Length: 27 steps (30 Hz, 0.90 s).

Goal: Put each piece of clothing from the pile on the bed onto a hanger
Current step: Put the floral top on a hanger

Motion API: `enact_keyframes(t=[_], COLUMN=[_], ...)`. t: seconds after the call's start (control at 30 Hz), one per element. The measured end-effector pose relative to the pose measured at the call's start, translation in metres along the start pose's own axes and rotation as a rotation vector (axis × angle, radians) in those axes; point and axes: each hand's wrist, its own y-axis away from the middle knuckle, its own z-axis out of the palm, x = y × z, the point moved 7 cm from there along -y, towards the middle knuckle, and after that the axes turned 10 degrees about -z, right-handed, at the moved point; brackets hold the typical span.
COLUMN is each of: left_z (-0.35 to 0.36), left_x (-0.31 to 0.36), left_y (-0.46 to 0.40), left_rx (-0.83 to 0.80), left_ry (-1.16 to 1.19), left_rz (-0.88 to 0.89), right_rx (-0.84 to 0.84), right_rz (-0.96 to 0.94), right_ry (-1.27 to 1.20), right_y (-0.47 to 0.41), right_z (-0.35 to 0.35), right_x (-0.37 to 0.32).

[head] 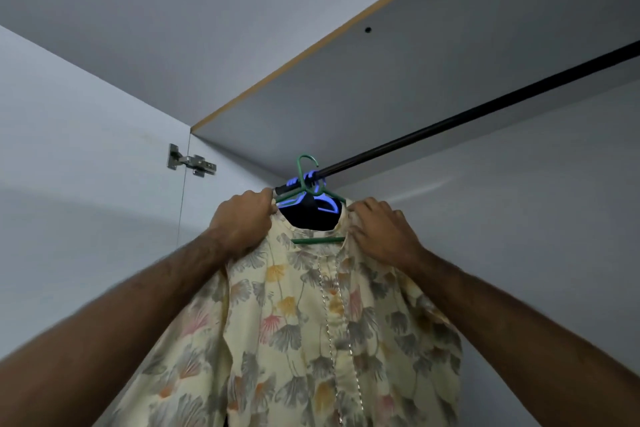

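A pale yellow floral garment (304, 315) hangs on a green hanger (317, 240), whose hook (304, 163) rises just above the left end of the black wardrobe rail (485, 107). My left hand (242, 222) grips the garment's left shoulder by the neckline. At the right shoulder, my right hand (379, 230) pinches the fabric. Behind the neckline a dark garment on a blue hanger (323, 201) hangs from the same rail.
I look up into a grey wardrobe. Its top panel with a wood-coloured edge (311, 42) runs diagonally overhead. A metal door hinge (190, 161) sits on the left wall. The rail stretches bare toward the upper right.
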Motion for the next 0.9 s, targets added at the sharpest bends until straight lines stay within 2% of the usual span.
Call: enact_keyframes(t=[0.47,0.67,0.9], left_z=[0.087,0.096,0.113], left_x=[0.044,0.047,0.079], left_y=[-0.089,-0.111,-0.127], left_rx=[0.034,0.061,-0.033], left_ry=[-0.184,-0.226,-0.22], left_rz=[-0.06,-0.121,-0.035], right_rx=[0.074,0.075,0.093], right_rz=[-0.096,-0.117,-0.146], right_ry=[-0.199,-0.272,-0.355], right_y=[-0.047,-0.055,-0.061], right_z=[0.095,0.122,0.135], right_x=[0.079,0.09,0.097])
